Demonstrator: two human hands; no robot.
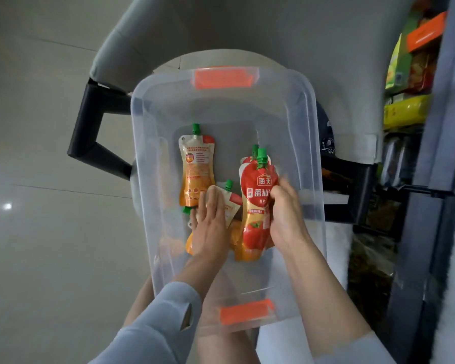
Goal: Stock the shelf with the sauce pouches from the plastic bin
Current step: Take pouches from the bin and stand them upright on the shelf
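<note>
A clear plastic bin (307,132) with orange handle clips sits on a chair below me. Several sauce pouches with green caps lie inside. One pouch (196,166) lies back side up at the left of the bin floor. My right hand (286,214) grips a red tomato sauce pouch (256,206), held upright, with a second pouch behind it. My left hand (210,227) lies with straight fingers on a white-backed pouch (231,203); more pouches are partly hidden under that hand.
The bin rests on a grey chair (121,40) with black armrests (90,132). A dark-framed shelf (431,153) full of packaged goods stands at the right. Grey tiled floor lies to the left.
</note>
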